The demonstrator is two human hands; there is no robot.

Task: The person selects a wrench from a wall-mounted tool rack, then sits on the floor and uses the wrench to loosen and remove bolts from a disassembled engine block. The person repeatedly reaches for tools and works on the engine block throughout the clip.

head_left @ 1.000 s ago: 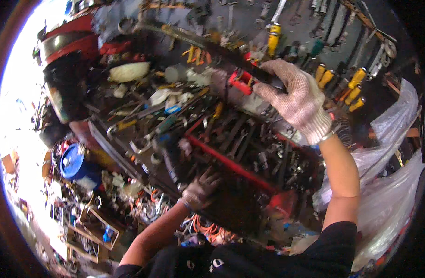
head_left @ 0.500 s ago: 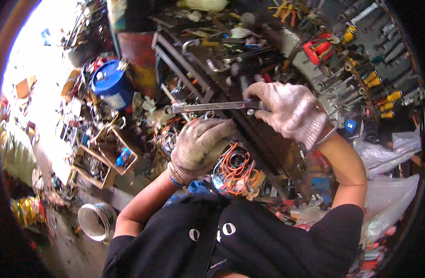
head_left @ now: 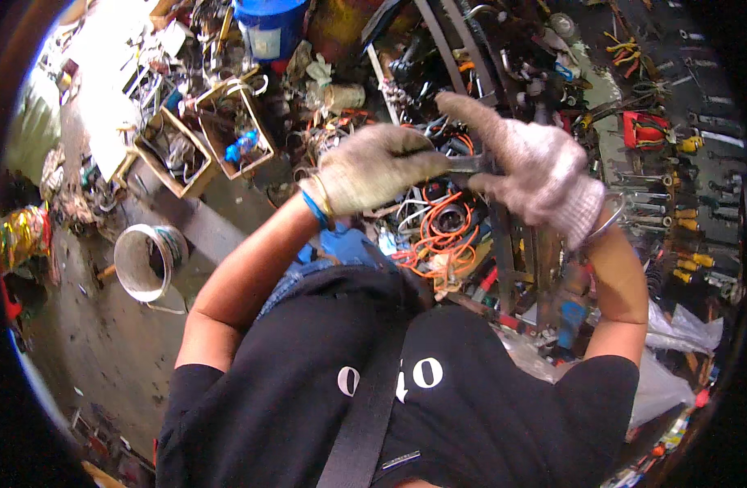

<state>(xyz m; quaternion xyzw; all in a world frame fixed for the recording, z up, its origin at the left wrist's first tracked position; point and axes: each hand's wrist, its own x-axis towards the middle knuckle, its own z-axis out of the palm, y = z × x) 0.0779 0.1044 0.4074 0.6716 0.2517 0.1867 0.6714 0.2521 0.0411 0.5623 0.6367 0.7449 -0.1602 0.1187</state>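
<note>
My left hand (head_left: 373, 171), in a dirty knitted glove, is closed on a metal wrench (head_left: 465, 164), which points rightward from its fingertips toward my right hand. My gloved right hand (head_left: 536, 167), slightly blurred, has its index finger stretched out above the wrench and its thumb apart below it; whether it touches the wrench is unclear. Beneath both hands lie coiled orange cables (head_left: 443, 236) among scrap and tools, beside dark steel bars (head_left: 473, 49).
Two wooden boxes of scrap (head_left: 235, 130) stand left of my hands, near a blue drum (head_left: 269, 24) and a white bucket (head_left: 150, 262). Hung wrenches and yellow-handled tools (head_left: 691, 260) line the right, with a red holder (head_left: 646, 128) and plastic sheets (head_left: 666, 329).
The view has swung down toward floor and body. My right hand brought the wrench down from the tools to my left hand, which took hold of it; my right fingers have since spread.
</note>
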